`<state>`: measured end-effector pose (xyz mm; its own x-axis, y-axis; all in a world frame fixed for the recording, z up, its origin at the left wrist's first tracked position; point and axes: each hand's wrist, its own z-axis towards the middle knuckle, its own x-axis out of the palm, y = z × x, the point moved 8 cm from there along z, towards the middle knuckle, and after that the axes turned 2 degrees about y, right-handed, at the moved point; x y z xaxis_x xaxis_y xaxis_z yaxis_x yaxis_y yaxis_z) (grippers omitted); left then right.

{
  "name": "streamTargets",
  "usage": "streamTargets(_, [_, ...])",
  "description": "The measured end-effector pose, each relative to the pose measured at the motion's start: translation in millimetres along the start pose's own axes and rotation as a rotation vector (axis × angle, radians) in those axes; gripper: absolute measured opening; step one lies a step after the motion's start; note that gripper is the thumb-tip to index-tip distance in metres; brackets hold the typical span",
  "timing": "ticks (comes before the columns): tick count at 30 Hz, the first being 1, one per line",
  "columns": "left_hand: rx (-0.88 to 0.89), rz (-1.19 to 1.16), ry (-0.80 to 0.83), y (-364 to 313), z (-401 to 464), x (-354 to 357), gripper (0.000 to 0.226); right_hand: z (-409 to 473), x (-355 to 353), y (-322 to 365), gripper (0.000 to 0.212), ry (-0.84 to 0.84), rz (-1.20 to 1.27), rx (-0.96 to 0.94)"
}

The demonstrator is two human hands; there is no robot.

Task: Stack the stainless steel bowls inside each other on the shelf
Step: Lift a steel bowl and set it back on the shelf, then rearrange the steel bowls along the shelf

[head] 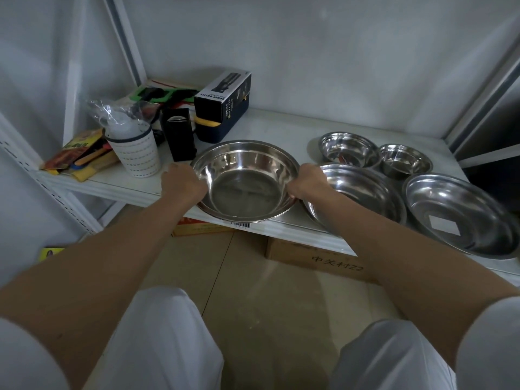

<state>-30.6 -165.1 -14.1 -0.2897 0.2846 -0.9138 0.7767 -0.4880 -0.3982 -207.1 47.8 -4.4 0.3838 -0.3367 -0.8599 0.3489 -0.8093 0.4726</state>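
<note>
Both hands gripped one large steel bowl (244, 180) by its rim: the left hand (183, 182) curled around the left edge, the right hand (305, 181) around the right edge. The bowl sat at the front of the white shelf (281, 128), slightly overhanging its lip. Just to its right lay a second wide bowl (363, 190), then a shallow bowl (461, 215) with a white label inside. Behind them stood two smaller bowls (349, 149) (405, 160), side by side. A black box (222, 105) and a white cup (135, 153) crowded the left. Cardboard boxes (315, 257) rested on the tiled floor below.
</note>
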Motion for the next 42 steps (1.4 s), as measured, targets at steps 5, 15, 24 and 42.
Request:
streamTargets(5, [0.03, 0.197, 0.031, -10.1, -2.8, -0.6, 0.045, -1.2, -3.9, 3.8, 0.017, 0.023, -0.016, -0.011])
streamTargets(15, [0.432, -0.009, -0.024, -105.0, -38.0, -4.9, 0.048, -11.7, -44.0, -6.0, 0.071, -0.088, 0.019, -0.119])
streamTargets(24, [0.643, -0.03, 0.077, -206.7, -90.7, 47.1, 0.024, -57.8, -132.5, -163.1, 0.04, -0.264, 0.08, 0.123])
streamTargets(42, [0.743, 0.036, 0.235, -270.2, -127.2, 121.5, 0.036, -78.8, -145.5, -318.5, 0.054, -0.302, 0.126, 0.643])
